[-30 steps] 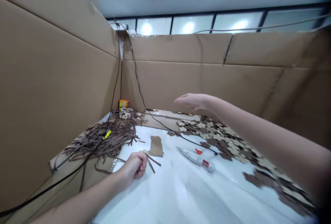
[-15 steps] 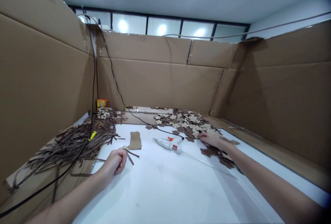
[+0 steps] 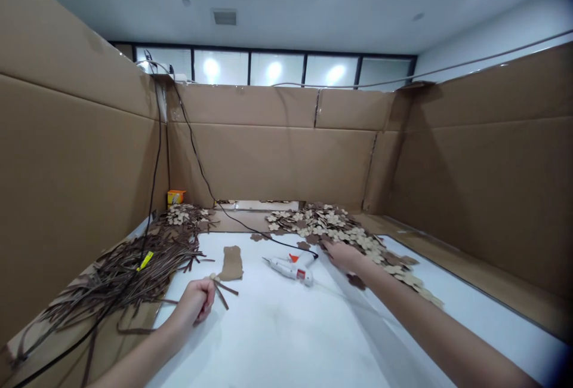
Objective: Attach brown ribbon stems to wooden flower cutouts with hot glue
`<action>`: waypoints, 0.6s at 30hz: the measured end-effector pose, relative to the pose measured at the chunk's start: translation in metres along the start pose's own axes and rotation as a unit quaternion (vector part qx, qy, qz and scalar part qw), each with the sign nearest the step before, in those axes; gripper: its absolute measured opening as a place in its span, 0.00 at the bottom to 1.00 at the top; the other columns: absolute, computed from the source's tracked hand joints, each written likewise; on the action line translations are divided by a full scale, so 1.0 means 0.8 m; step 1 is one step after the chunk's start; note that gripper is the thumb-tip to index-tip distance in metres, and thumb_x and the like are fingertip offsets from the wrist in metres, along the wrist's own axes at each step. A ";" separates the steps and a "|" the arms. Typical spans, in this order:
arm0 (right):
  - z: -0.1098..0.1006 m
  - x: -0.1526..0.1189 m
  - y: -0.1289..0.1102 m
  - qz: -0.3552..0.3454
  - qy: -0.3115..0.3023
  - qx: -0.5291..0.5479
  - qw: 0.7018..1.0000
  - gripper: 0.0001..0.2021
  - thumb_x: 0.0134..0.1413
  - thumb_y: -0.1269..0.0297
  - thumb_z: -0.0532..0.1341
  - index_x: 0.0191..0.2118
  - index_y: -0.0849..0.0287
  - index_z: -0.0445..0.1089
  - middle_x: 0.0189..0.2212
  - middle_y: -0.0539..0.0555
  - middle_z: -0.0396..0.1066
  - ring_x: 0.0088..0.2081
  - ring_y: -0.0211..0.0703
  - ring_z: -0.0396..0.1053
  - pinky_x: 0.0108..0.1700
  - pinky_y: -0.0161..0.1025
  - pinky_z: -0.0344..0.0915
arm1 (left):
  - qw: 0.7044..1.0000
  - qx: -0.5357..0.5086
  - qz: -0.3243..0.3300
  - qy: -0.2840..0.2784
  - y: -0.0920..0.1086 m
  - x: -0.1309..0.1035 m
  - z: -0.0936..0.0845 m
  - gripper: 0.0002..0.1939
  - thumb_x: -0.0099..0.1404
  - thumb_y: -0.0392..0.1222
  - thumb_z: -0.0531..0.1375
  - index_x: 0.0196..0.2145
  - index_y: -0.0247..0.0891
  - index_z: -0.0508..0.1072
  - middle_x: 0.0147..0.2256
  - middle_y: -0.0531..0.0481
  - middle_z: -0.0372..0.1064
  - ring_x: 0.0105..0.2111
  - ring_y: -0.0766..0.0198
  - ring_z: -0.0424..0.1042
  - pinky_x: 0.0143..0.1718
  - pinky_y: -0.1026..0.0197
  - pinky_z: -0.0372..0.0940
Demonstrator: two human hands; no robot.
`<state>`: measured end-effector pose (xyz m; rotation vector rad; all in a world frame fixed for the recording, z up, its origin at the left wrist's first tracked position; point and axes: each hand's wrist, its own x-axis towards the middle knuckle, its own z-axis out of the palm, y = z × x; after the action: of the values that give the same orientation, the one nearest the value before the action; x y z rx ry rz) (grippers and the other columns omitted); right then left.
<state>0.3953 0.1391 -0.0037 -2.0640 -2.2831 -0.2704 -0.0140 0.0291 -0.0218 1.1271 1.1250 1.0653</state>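
My left hand (image 3: 200,301) is closed at the left of the white board (image 3: 286,328), gripping brown strips (image 3: 227,288) whose ends stick out to the right, with a pale flower piece (image 3: 215,277) at its fingertips. My right hand (image 3: 342,255) reaches to the near edge of the pile of brown and cream flower pieces (image 3: 331,221); its fingertips touch dark flowers there, and whether it pinches one is hidden. Between the hands lies a white glue gun (image 3: 289,270) with an orange trigger, its tip facing left. A torn brown cardboard piece (image 3: 232,262) lies just beyond my left hand.
A heap of brown strips (image 3: 156,262) with a yellow tag (image 3: 145,261) covers the left side. Behind it stands an orange-yellow box (image 3: 176,197). A black cable (image 3: 199,164) runs down to the glue gun. Cardboard walls (image 3: 268,164) enclose the work area.
My right hand has moved left along the flower pile, closer to the glue gun. My left hand keeps its grip on the strips. The camera view has tilted up.
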 end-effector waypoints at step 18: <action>-0.064 0.008 -0.009 0.020 0.082 0.186 0.979 0.13 0.61 0.58 0.51 0.44 0.61 0.65 0.42 0.58 0.68 0.43 0.46 0.66 0.43 0.45 0.64 | 0.999 -0.011 -0.019 -0.031 -0.018 0.013 -0.007 0.05 0.32 0.33 0.44 0.08 0.37 0.58 0.07 0.59 0.46 0.08 0.75 0.43 0.13 0.69 0.33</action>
<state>0.3837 0.1367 0.0472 -1.8233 -2.0100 -0.0066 -0.0174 0.0381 -0.0374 1.1104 1.0793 1.0057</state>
